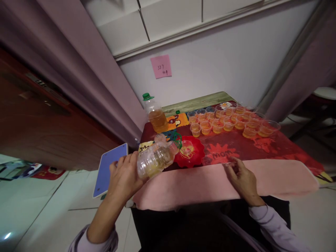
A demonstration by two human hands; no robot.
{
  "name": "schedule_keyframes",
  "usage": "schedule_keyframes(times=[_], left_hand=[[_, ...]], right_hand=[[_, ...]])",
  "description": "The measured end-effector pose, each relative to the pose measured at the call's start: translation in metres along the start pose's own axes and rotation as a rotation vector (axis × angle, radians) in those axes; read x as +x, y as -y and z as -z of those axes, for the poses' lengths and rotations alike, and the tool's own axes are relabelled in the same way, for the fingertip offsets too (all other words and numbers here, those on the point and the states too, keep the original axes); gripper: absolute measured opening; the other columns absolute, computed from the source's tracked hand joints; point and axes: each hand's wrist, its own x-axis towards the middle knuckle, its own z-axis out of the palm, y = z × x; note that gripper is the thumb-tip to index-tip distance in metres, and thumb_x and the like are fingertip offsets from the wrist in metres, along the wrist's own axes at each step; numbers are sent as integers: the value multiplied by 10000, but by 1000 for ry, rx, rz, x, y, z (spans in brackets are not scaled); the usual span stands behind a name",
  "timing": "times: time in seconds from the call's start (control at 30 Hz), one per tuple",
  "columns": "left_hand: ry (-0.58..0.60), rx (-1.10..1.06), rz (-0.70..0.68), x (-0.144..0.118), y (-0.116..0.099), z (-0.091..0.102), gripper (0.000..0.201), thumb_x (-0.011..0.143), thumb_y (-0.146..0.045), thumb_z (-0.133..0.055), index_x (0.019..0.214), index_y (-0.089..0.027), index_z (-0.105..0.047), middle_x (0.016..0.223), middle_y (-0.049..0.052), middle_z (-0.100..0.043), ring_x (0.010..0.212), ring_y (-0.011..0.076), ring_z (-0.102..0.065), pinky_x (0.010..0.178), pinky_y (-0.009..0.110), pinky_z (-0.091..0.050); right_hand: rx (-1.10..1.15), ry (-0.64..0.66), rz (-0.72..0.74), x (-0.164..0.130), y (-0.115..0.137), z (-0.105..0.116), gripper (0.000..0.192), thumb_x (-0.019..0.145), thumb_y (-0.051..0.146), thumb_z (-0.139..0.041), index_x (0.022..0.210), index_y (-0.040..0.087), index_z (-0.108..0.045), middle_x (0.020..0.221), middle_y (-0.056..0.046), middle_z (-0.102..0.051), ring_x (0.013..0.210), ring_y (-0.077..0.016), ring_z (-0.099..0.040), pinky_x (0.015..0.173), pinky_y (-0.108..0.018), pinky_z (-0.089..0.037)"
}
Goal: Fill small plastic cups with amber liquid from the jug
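My left hand (pixel 124 176) is wrapped round the base of a clear plastic bottle (pixel 154 159), tilted nearly on its side with some pale liquid in it. Its neck, with a green ring strap (pixel 177 140), points right over a red scalloped plate (pixel 195 150). On that plate stands a small clear plastic cup (pixel 187 148), close to the bottle's mouth; whether liquid is flowing cannot be made out. My right hand (pixel 243 178) rests on the pink cloth (pixel 280 175) at the table's near edge, fingers loosely bent and apart, holding nothing.
Rows of clear cups (pixel 217 126) with amber liquid fill the table's back right. A larger bottle (pixel 158 120) of amber liquid, green-capped, stands at the back left. Near it lies a green cap (pixel 177 112). A blue board (pixel 111 168) juts out left of the table.
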Motion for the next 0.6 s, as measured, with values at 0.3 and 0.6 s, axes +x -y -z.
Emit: schedule_keyframes(times=[0.3, 0.6], left_hand=[[-21, 25, -29, 0, 2, -2, 708, 855, -450, -767, 1483, -163, -613, 1395, 229, -763, 1293, 439, -690, 1045, 562, -500], [-35, 11, -37, 1, 1, -2, 636, 863, -463, -754, 1410, -153, -660, 1375, 225, -768, 1243, 445, -700, 1037, 601, -512]], right_hand=[[25, 15, 0, -1, -5, -2, 597, 1021, 668, -571, 1365, 206, -729, 928, -72, -859, 759, -292, -814, 644, -358, -545], [8, 12, -6, -1, -3, -1, 607, 1025, 675, -558, 1369, 205, -729, 918, -66, -853, 760, -291, -814, 646, -352, -537]])
